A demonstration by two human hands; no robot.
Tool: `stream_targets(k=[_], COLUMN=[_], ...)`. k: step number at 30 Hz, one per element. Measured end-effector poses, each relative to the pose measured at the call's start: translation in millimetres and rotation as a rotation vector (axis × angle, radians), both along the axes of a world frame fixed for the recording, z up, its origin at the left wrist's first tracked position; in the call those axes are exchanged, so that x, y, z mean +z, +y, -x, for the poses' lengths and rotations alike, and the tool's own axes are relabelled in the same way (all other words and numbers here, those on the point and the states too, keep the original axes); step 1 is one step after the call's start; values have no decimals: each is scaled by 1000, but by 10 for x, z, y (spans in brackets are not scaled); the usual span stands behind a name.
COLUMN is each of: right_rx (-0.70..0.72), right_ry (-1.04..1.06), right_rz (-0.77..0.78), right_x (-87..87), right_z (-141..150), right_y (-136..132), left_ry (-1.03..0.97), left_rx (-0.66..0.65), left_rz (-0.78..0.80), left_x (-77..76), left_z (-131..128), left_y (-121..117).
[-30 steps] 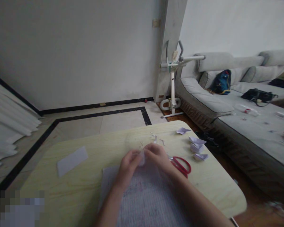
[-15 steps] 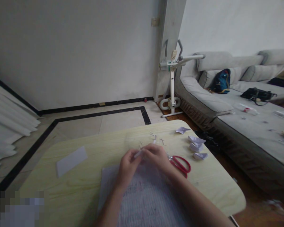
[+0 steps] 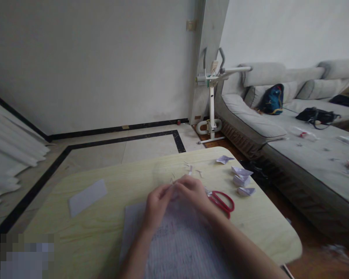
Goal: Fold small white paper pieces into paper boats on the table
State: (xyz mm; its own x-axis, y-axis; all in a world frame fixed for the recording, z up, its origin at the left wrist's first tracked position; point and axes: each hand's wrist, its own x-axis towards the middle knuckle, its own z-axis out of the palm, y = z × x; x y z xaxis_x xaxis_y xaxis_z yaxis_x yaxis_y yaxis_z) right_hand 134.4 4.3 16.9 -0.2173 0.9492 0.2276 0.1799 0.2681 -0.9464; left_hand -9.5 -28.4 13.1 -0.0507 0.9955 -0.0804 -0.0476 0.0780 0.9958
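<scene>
My left hand (image 3: 158, 200) and my right hand (image 3: 192, 192) meet above the table, thumbs and fingers pinched together. Between them is a small piece of white paper (image 3: 173, 186), mostly hidden by the fingers. Beneath my wrists lies a ruled sheet with writing (image 3: 177, 244). Just right of my right hand rest red-handled scissors (image 3: 223, 203), their blades partly covered by it. Thin paper scraps (image 3: 190, 169) are scattered beyond my fingertips. Several small folded paper shapes, one of them a pointed paper shape (image 3: 246, 191), sit near the table's right edge.
A white paper rectangle (image 3: 87, 197) lies on the left of the pale wooden table (image 3: 101, 236). Beyond the table stand a white exercise machine (image 3: 211, 97) and a grey sofa (image 3: 250, 116) holding a blue backpack (image 3: 273, 100) and a black bag (image 3: 315, 116).
The white paper showed between my thumbs before; now my fingers cover most of it. Both hands have shifted only slightly, and the things on the table lie as before.
</scene>
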Motion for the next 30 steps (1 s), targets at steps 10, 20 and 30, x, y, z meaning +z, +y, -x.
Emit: stream_targets(k=[10,20,30], right_rx=[8,-8,18], right_ry=[25,80,-15], right_rz=[12,90,21], right_x=[-6,-7,27], right_z=[-21,12,3], right_y=[14,-10,-5], left_ry=[82,192,140], left_rx=[-22,-10,15], left_rz=[-28,-57,-44], left_x=[22,31,44], left_z=[8,16,22], left_y=[-17,-12,-17])
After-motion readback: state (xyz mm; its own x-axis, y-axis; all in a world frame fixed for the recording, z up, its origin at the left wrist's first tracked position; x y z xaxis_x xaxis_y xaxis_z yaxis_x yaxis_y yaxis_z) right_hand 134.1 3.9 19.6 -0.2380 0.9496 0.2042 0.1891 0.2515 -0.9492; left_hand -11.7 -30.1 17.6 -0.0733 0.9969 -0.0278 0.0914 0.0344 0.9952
